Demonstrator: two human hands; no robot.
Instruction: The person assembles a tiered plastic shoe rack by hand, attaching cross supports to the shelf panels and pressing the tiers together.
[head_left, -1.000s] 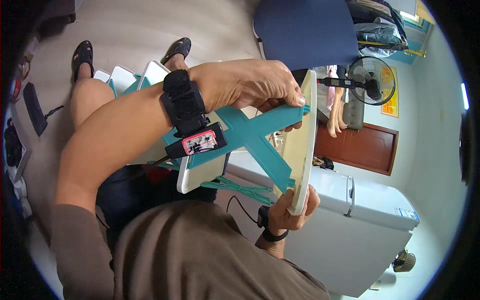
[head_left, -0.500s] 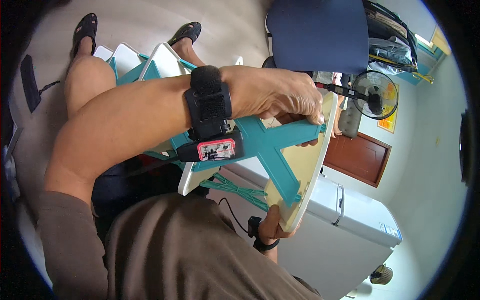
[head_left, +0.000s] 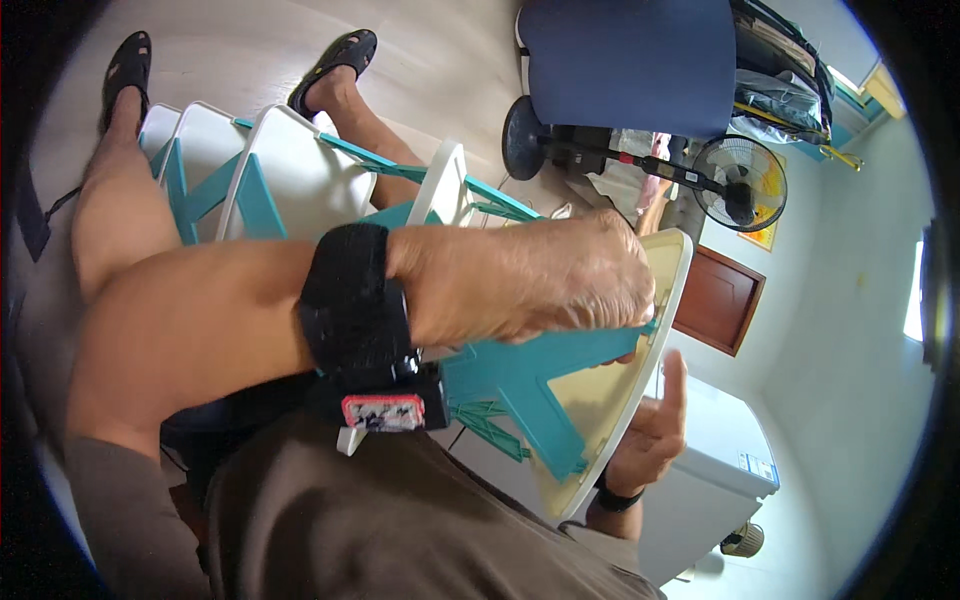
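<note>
A multi-tier rack with white boards [head_left: 305, 170] and teal X-shaped braces [head_left: 520, 385] lies across my lap. My left hand [head_left: 555, 275] reaches over it, fingers wrapped round the teal brace where it meets the end board [head_left: 655, 340]; most of those fingertips are hidden. Beyond the outer face of that board is my right hand [head_left: 650, 440], one finger stretched out and the others partly bent. It holds nothing that I can see, and whether it touches the board I cannot tell. Both wrists wear black straps, the left with a small black box [head_left: 385, 410].
A standing fan [head_left: 740, 185] and a dark blue panel [head_left: 630, 65] stand beyond the rack, near hanging clothes [head_left: 785, 95]. A white fridge [head_left: 715, 430] is on the right, with a reddish-brown door [head_left: 717, 300] behind it. My feet in black clogs [head_left: 340, 65] rest on the floor.
My right hand has let go of the end board's lower edge and moved up along its outer side. The rack has shifted slightly down and right; my left hand keeps its grip.
</note>
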